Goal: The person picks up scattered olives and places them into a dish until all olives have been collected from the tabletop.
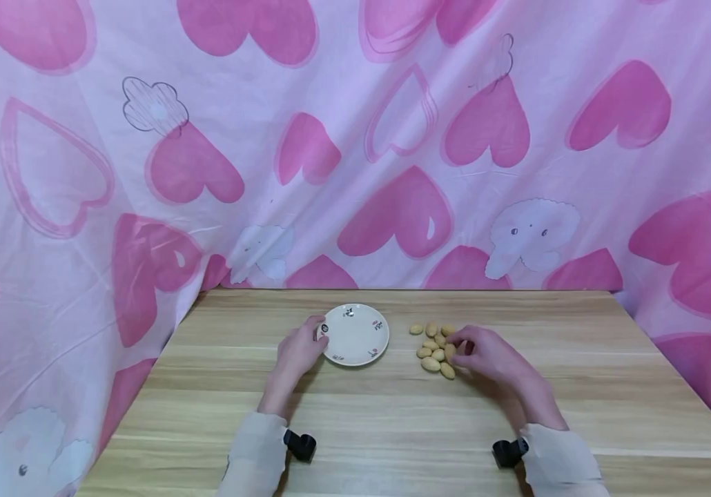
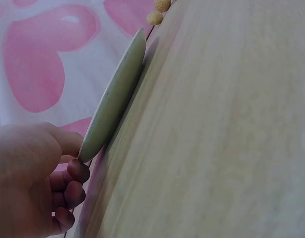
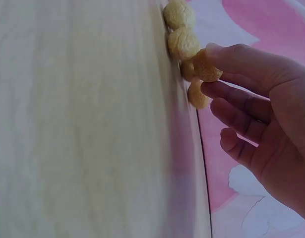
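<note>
A round white plate [image 1: 357, 335] with small printed motifs lies on the wooden table. My left hand [image 1: 301, 346] pinches its left rim, thumb on top and fingertips below. The underside of the plate [image 2: 115, 99] shows in the left wrist view, close over the wood. Right of the plate, several tan, wrinkled, oval walnuts [image 1: 431, 364] lie in a loose cluster. At the cluster's right side is my right hand [image 1: 486, 352]. Between its thumb and index finger it pinches one walnut [image 3: 206, 67], with other walnuts [image 3: 183, 43] just behind; its remaining fingers are loosely bent.
The wooden table [image 1: 368, 435] runs up to a pink cloth [image 1: 393, 138] with heart prints, hung at the back and both sides. A small black camera is strapped to each wrist, the left camera [image 1: 300, 446] and the right camera [image 1: 509, 453].
</note>
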{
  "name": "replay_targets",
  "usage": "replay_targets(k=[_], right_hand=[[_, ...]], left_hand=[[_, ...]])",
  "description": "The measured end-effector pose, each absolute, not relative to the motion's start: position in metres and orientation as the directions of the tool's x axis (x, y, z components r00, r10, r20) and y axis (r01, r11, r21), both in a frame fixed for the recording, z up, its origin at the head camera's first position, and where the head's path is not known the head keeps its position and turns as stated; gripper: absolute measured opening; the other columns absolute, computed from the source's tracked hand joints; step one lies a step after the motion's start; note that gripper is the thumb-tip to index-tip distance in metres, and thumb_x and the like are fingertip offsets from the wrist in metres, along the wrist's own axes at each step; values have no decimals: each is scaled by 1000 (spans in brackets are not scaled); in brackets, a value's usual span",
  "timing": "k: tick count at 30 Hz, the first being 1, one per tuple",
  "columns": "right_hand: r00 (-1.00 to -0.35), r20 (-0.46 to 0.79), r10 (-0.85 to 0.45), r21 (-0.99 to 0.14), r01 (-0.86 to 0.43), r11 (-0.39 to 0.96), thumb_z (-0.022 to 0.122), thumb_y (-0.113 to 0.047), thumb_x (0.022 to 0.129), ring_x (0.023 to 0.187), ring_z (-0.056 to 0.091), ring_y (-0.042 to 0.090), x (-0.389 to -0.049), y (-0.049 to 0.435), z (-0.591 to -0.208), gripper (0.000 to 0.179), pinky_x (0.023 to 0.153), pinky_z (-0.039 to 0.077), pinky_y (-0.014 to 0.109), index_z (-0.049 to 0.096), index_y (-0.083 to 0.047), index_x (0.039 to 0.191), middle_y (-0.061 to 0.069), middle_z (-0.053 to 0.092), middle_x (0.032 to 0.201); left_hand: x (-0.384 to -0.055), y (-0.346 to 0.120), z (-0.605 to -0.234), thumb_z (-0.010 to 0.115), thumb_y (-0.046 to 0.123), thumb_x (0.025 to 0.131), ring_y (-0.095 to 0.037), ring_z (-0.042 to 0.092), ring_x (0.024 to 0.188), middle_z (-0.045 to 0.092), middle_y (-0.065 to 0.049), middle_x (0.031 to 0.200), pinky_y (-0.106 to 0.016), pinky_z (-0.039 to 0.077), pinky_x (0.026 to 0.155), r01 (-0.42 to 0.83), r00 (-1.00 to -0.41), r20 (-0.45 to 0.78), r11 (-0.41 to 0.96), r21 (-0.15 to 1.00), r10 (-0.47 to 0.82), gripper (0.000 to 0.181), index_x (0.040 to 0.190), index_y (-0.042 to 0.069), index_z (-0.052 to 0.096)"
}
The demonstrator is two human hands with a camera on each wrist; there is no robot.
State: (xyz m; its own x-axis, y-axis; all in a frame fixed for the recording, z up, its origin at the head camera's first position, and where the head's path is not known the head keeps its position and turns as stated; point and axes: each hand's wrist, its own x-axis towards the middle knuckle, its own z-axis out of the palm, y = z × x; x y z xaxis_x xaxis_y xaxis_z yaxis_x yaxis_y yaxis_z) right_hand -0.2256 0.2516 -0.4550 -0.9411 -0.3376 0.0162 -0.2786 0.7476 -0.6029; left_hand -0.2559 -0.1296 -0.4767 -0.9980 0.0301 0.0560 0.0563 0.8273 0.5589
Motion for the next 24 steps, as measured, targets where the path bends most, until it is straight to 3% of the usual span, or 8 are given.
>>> replay_targets(k=[3,9,15,24], right_hand=[[-940,30,-341,-596,-291,748,76,-21,86,85,55,14,-226,247,-452,34,70,48,25,71,-10,118,-3,63,95],[-933,24,-358,-582,-304,755,76,-21,87,84,55,13,-227,237,-446,34,69,49,24,71,-10,118,-3,64,97],[-931,30,-363,-562,-316,764,76,-22,86,82,55,13,-231,224,-439,32,69,49,27,72,-11,116,-4,65,96],[-906,81,-416,-521,-395,757,75,-20,86,82,56,12,-241,205,-434,34,73,48,28,71,-10,118,-4,65,92]], left_hand=[[-256,-129,-477,66,25,91,-20,55,67,62,-4,75,-38,44,66,54,-998,58,828,559,25,51,140,15,55],[-255,-129,-479,66,26,91,-24,62,85,72,-9,105,-46,49,79,57,-997,70,826,561,22,50,139,16,56],[-253,-130,-479,65,25,91,-26,64,89,72,-10,105,-48,49,81,47,-997,72,819,572,8,50,139,16,56],[-253,-129,-480,65,25,91,-33,66,104,70,-13,122,-52,49,86,58,-996,90,819,571,8,49,138,15,57]])
